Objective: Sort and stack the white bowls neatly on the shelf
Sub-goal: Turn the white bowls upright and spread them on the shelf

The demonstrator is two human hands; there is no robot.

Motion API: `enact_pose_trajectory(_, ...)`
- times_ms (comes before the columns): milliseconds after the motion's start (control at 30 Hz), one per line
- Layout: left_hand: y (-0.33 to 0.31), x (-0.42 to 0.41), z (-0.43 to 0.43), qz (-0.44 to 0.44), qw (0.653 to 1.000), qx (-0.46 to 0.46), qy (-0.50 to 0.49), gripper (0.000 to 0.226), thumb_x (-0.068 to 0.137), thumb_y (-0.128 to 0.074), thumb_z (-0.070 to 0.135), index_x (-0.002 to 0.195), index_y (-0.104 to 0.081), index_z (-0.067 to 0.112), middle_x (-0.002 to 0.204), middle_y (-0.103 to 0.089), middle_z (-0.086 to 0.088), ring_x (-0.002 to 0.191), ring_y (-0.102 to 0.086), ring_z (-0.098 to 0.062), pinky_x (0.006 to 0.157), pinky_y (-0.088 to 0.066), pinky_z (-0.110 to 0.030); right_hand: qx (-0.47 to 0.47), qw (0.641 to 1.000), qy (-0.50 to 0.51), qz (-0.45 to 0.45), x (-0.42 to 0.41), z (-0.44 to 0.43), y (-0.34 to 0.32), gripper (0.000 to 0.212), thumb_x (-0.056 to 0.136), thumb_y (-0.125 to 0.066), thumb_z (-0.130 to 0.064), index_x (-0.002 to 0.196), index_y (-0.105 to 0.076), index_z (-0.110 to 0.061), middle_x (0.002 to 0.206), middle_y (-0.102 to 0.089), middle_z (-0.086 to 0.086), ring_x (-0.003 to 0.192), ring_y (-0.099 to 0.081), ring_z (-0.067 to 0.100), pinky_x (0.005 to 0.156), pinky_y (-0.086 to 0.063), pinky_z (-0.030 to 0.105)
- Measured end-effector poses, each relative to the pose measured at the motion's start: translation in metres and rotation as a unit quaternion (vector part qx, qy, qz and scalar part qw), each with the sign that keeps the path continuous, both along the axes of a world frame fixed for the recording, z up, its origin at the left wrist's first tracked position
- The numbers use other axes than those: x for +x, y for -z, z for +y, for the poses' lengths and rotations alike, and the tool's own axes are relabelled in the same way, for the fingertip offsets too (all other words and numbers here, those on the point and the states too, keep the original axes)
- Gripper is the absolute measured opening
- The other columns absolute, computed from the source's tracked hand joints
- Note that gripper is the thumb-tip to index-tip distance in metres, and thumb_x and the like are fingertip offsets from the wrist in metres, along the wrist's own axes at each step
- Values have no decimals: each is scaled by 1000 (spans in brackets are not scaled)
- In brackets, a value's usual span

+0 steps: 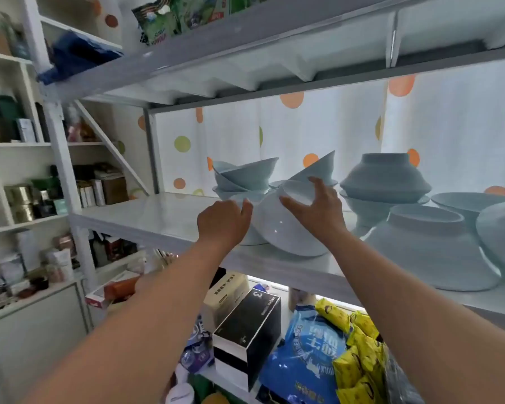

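A large white bowl (280,225) lies tilted, bottom up, near the front edge of the white shelf (164,217). My right hand (318,208) grips its foot ring from the right. My left hand (225,221) presses against its left side, where a smaller bowl (250,239) sits partly hidden behind my fingers. Behind them a loose pile of upright bowls (242,176) leans at angles. To the right stand upside-down bowl stacks, one at the back (385,179) and one at the front (429,246).
The shelf above (245,48) hangs low over the bowls. More bowls (475,202) crowd the far right. Below the shelf are boxes (245,330) and snack bags (306,354). A side shelving unit with jars and tins (21,196) stands at the left.
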State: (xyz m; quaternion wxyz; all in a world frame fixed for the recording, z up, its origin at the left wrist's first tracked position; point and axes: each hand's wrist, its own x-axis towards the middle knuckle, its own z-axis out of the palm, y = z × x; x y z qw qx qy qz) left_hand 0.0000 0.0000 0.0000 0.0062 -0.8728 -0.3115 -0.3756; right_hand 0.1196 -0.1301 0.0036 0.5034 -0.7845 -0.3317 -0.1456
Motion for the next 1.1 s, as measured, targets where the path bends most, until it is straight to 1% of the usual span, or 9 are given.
enact_pose_trajectory(100,3,5,32,28,994,-105,22,69,94,-15,54,98,-65,6,93,-70,-12,84,-65,-29,74,-46,-33,0,998,53,38,2,13,-5,86,67,-65,-67,138,-32,-30,142,-37,11,131,-37,30,103,-34,40)
enact_pose_trajectory(167,2,12,46,25,975,-207,81,70,92,-16,55,90,-67,6,77,-72,-7,68,-67,-23,78,-51,-33,-1,996,61,66,6,17,-8,88,66,-66,-67,138,-30,-31,141,-40,10,129,-39,28,101,-36,40)
enact_pose_trajectory(300,3,29,53,3,927,-327,184,63,92,-25,49,73,-66,4,68,-72,-7,49,-61,-20,62,-52,-26,-9,994,88,69,8,30,-6,84,68,-68,-62,137,-33,-29,137,-47,9,125,-44,28,99,-38,38)
enact_pose_trajectory(500,10,40,52,-53,844,-451,283,49,86,-38,46,88,-63,5,76,-71,-17,58,-64,-28,54,-53,-28,12,987,131,89,8,39,-2,76,68,-68,-61,130,-40,-28,130,-49,10,120,-47,29,98,-41,39)
enact_pose_trajectory(600,13,50,52,-76,813,-490,305,58,74,-43,52,102,-60,4,85,-68,-20,71,-67,-33,66,-59,-40,23,986,136,98,9,39,-2,73,66,-68,-63,127,-42,-32,129,-48,11,120,-46,30,100,-41,43)
enact_pose_trajectory(700,7,48,46,-77,791,-510,329,37,91,-44,32,106,-57,1,72,-62,-13,56,-62,-23,51,-55,-27,42,984,143,103,9,34,-2,71,64,-68,-64,124,-44,-36,127,-48,11,121,-44,30,102,-40,44)
enact_pose_trajectory(833,-9,44,36,-107,779,-502,359,29,94,-43,26,104,-59,4,77,-62,-10,64,-62,-20,55,-56,-26,102,978,140,117,8,26,-8,67,64,-69,-63,122,-45,-39,123,-46,8,122,-43,30,96,-40,37)
enact_pose_trajectory(967,-27,45,24,-169,736,-514,407,35,92,-49,32,117,-56,8,107,-65,-12,96,-64,-25,79,-58,-39,173,968,111,144,1,26,-14,69,62,-68,-67,121,-43,-41,121,-44,6,120,-45,27,94,-42,37)
enact_pose_trajectory(1100,-43,44,18,-227,729,-495,415,42,89,-56,39,120,-57,11,114,-65,-11,100,-64,-26,87,-54,-43,241,957,78,145,-13,31,-13,71,63,-68,-68,122,-41,-39,125,-42,6,119,-45,25,87,-39,32)
